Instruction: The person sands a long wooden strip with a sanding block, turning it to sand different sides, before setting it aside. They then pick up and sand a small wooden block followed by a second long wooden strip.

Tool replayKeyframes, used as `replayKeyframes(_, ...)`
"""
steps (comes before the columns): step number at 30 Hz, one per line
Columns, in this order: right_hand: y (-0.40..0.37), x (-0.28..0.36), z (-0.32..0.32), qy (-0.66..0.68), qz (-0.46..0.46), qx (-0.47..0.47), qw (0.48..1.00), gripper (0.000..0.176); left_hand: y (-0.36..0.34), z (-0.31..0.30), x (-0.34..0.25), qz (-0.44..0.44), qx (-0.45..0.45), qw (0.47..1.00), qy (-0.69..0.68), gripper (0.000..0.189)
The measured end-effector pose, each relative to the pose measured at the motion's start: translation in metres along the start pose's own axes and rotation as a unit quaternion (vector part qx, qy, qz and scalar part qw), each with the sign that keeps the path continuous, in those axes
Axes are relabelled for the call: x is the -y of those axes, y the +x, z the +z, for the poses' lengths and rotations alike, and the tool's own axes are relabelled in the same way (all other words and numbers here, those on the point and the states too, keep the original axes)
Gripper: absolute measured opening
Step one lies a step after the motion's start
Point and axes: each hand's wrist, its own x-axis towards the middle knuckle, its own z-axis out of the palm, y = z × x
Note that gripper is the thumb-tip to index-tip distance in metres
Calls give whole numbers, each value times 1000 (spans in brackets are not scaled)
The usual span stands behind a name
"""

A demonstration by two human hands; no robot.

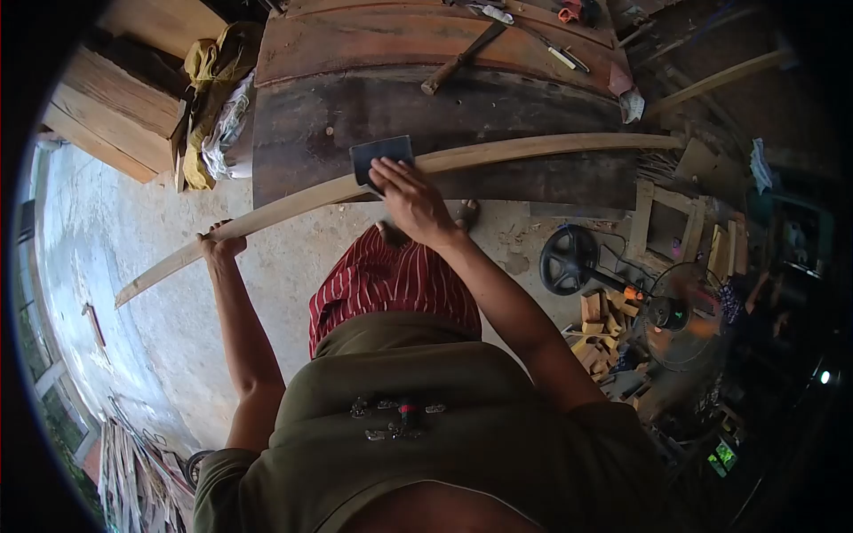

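A long, narrow strip of pale wood (498,153) runs from the lower left up across the front of the dark workbench (293,115). Near its left end, my left hand (222,242) has its fingers wrapped around it. My right hand (413,202) presses a dark sheet of sandpaper (382,151) onto the strip about midway along. The fingers lie over the sheet, and its lower edge bends down over the strip's near side. The sheet's underside is hidden.
A hammer (462,59) and a white-handled knife (563,58) lie on the bench. Wood offcuts (604,324) and a standing fan (668,313) are on the right. Thick timber (115,107) and a yellow sack (206,67) stand at left. Thin scraps (133,475) lie lower left.
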Motion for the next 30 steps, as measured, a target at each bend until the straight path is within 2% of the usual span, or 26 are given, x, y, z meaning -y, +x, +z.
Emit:
replayKeyframes(2,-21,-53,-29,-51,104,-83,990,32,-22,5,-23,15,-33,999,5,60)
replayKeyframes(3,-61,-117,-90,-143,147,-63,977,34,23,-31,50,-53,-57,997,-18,60)
replayKeyframes(5,-74,-145,-102,-157,248,-92,951,39,48,-40,17,-23,-44,999,3,64)
replayKeyframes(7,-65,-138,-92,-194,316,-96,924,39,68,-41,16,39,-20,999,23,51)
replayKeyframes(8,-56,-124,-74,-191,297,-113,929,38,77,-38,14,28,-15,999,24,51)
replayKeyframes(9,-43,-96,-58,-172,241,-102,950,36,84,-39,9,22,-19,999,15,52)
replayKeyframes(11,-23,-33,-28,-62,129,-58,988,34,86,-43,6,16,-33,999,-2,57)
replayKeyframes(12,-18,-8,-9,4,75,-11,997,35,70,-38,13,29,-66,978,197,56)
replayKeyframes(13,-16,15,-4,71,7,25,997,36,72,-39,9,29,-66,977,201,56)
replayKeyframes(14,-18,25,-7,136,-42,70,987,36,79,-40,-2,28,-108,985,135,56)
replayKeyframes(15,-21,19,-11,137,-40,67,988,36,83,-41,-8,27,-150,986,65,55)
replayKeyframes(16,-28,4,-19,120,-36,107,986,36,75,-38,-9,0,-238,971,14,43)
replayKeyframes(17,-37,-13,-29,104,-31,146,983,37,68,-34,-7,1,-237,971,14,43)
replayKeyframes(19,-59,-66,-67,16,22,72,997,37,59,-35,-10,-3,-260,965,22,40)
replayKeyframes(20,-68,-90,-90,-12,92,13,996,37,56,-38,-12,-6,-273,962,26,38)
replayKeyframes(21,-73,-110,-107,-41,164,-47,984,37,53,-40,-12,-9,-286,958,32,37)
replayKeyframes(23,-88,-157,-102,-144,265,-154,941,37,51,-37,-4,-20,-308,950,51,34)
replayKeyframes(25,-69,-133,-86,-144,314,-191,919,37,49,-27,8,-33,-323,944,68,31)
replayKeyframes(27,-53,-91,-54,-92,199,-155,963,38,42,-17,18,-40,-327,941,76,29)
replayKeyframes(29,-45,-41,-20,6,75,-65,995,40,29,-13,23,-32,-367,929,42,18)
replayKeyframes(30,-46,-22,-18,26,19,-15,999,39,22,-13,22,-46,-344,937,33,19)
